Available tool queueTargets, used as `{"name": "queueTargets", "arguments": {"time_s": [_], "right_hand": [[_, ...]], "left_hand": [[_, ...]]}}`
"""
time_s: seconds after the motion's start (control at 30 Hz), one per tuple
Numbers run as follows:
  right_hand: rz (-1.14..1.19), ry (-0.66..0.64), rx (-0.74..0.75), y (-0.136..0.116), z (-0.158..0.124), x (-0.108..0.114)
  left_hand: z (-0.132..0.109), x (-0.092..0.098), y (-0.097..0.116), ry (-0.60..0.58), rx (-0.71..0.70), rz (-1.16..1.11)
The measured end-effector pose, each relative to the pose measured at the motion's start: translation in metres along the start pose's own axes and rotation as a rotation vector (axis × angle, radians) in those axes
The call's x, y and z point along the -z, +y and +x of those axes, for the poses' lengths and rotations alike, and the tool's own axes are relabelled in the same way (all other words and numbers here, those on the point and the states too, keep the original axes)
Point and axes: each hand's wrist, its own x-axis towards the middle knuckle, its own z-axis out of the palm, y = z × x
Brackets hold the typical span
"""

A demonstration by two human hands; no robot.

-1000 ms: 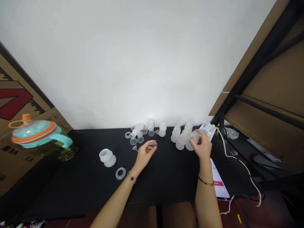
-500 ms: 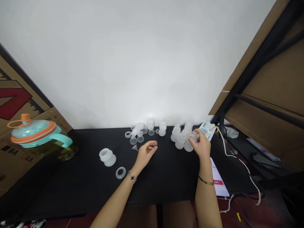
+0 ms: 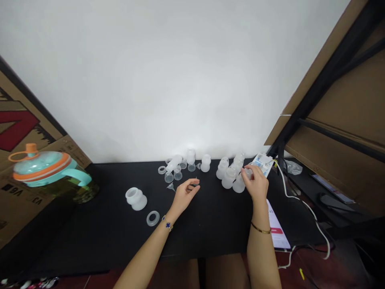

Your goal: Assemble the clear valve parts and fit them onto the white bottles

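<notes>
At the left edge of the frame a teal-and-orange water jug (image 3: pixel 45 170) stands on the black table (image 3: pixel 99 237), with cardboard boxes (image 3: pixel 18 128) behind it. Left of centre sits a frosted white cup (image 3: pixel 136 199), and a flat ring (image 3: pixel 153 218) lies just below it. At lower right, a printed leaflet (image 3: pixel 278 232) and a white cable (image 3: pixel 300 204) lie beside a dark shelf rack (image 3: pixel 327 76).

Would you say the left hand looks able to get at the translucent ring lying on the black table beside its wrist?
Probably yes. The translucent ring lies flat on the black table beside the left wrist, with nothing between it and the left hand; the white cup-shaped piece sits apart.
</notes>
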Motion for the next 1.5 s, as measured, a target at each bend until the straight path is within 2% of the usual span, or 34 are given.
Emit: {"name": "queueTargets", "arguments": {"time_s": [0.4, 0.6, 0.67, 0.77, 0.9, 1.0, 1.17, 1.3, 1.5], "right_hand": [[-0.007, 0.105, 0.035, -0.005, 0.002, -0.001], [-0.077, 0.407, -0.022, -0.008, -0.005, -0.004], [-0.074, 0.411, 0.005, -0.016, -0.011, -0.009], [0.016, 0.227, 0.095, -0.040, -0.023, -0.019], [0.260, -0.065, 0.271, -0.083, -0.040, -0.040], [0.321, -0.272, 0.318, -0.104, -0.050, -0.059], [0.324, -0.476, 0.288, -0.103, -0.065, -0.085], [0.334, -0.564, 0.286, -0.098, -0.069, -0.091], [0.335, -0.640, 0.285, -0.094, -0.074, -0.099]], "left_hand": [[0.000, -0.001, 0.001, 0.002, 0.010, 0.050], [0.002, 0.001, -0.002, 0.085, -0.022, 0.169], [0.003, 0.003, -0.002, 0.121, -0.040, 0.240], [0.004, 0.007, -0.001, 0.172, -0.064, 0.346], [0.005, 0.014, 0.000, 0.222, -0.063, 0.463], [0.005, 0.018, 0.000, 0.247, -0.068, 0.528], [0.007, 0.027, -0.001, 0.303, -0.071, 0.611], [0.010, 0.038, -0.003, 0.401, -0.083, 0.652], [0.013, 0.049, -0.005, 0.440, -0.076, 0.716]]}}
